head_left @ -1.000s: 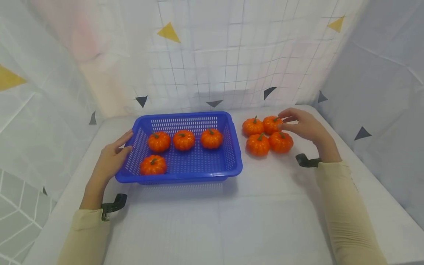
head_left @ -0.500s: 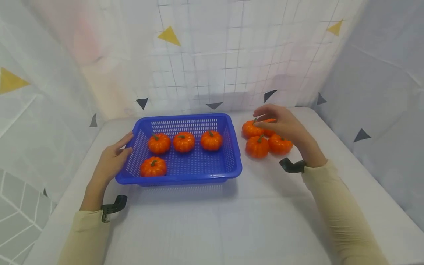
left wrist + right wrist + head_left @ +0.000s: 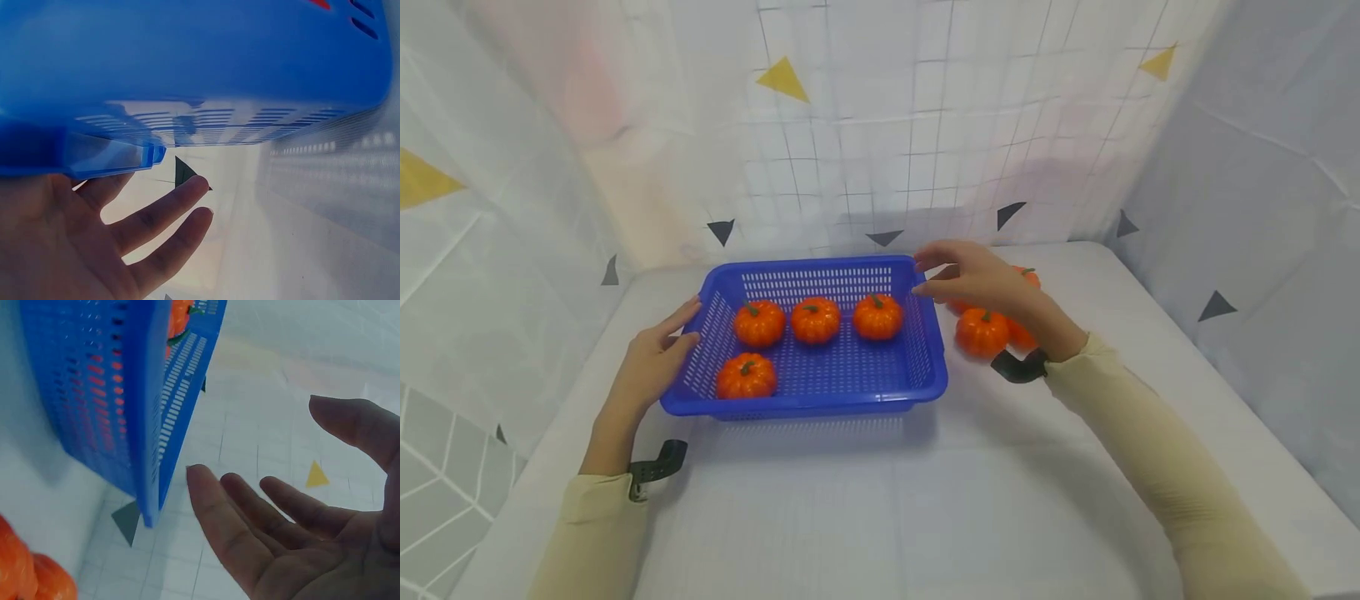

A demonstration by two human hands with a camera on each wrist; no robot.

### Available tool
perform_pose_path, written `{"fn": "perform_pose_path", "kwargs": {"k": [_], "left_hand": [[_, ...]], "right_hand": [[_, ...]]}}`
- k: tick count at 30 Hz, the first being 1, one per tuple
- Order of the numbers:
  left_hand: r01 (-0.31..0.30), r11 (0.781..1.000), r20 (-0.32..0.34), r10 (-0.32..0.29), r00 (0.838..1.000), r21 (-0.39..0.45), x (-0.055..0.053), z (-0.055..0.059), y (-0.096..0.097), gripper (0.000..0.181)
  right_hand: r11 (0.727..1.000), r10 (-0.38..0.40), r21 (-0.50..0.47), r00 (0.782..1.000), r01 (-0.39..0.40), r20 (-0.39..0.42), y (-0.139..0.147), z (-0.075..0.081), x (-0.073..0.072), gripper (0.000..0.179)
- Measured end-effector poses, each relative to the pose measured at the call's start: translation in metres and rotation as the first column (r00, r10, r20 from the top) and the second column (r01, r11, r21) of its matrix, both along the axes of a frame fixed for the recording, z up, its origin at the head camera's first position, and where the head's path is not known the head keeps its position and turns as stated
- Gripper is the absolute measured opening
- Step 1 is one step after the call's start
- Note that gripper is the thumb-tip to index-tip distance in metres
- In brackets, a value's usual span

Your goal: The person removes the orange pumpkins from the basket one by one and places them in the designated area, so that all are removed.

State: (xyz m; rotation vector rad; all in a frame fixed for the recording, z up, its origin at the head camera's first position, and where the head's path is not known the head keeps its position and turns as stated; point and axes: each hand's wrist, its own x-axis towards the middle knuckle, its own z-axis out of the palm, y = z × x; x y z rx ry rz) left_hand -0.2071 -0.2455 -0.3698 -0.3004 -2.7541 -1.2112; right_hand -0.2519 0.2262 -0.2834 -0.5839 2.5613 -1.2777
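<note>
A blue plastic basket (image 3: 820,405) holds several small orange pumpkins: three in a back row, including one at the right (image 3: 877,317), and another pumpkin (image 3: 747,377) at the front left. My left hand (image 3: 652,365) rests at the basket's left rim; in the left wrist view its fingers (image 3: 162,212) extend loosely beside the wall. Over the basket's back right corner hovers my right hand (image 3: 981,277). Nothing lies between its spread thumb and relaxed fingers (image 3: 225,525) in the right wrist view. Beneath the right hand and wrist, more pumpkins (image 3: 982,333) sit grouped, partly covered.
Everything stands on a white-covered table (image 3: 820,508). A patterned white cloth (image 3: 865,125) hangs behind it, with more cloth along both sides. Dark bands with curved mounts circle both wrists, such as the right wrist mount (image 3: 1019,367).
My right hand has moved left, from beside the grouped pumpkins across them to the basket's right rim, carrying nothing. The left hand and the basket have stayed in place.
</note>
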Motion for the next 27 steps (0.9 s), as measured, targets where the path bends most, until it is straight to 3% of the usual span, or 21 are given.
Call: {"fn": "perform_pose_path", "kwargs": {"k": [6, 12, 18, 24, 27], "left_hand": [[-0.002, 1.000, 0.007, 0.002, 1.000, -0.001, 0.000, 0.001, 0.001, 0.053], [-0.006, 1.000, 0.009, 0.006, 1.000, -0.006, 0.000, 0.003, 0.001, 0.053], [-0.006, 1.000, 0.007, 0.006, 1.000, -0.010, -0.001, 0.003, 0.001, 0.052], [-0.009, 1.000, 0.010, 0.009, 1.000, -0.010, 0.000, 0.001, 0.000, 0.053], [-0.010, 1.000, 0.015, 0.010, 1.000, -0.011, 0.001, 0.001, 0.000, 0.053]], "right_hand": [[1.000, 0.023, -0.021, 0.996, -0.021, 0.086, -0.026, 0.011, -0.002, 0.053], [0.999, -0.011, 0.040, 0.997, 0.008, 0.079, -0.054, 0.018, -0.009, 0.058], [0.991, -0.072, 0.121, 0.991, 0.058, 0.113, -0.076, 0.011, -0.023, 0.065], [0.977, -0.114, 0.189, 0.989, 0.096, 0.090, -0.092, 0.000, -0.033, 0.069], [0.965, -0.100, 0.249, 0.993, 0.082, 0.063, -0.098, -0.007, -0.038, 0.064]]}}
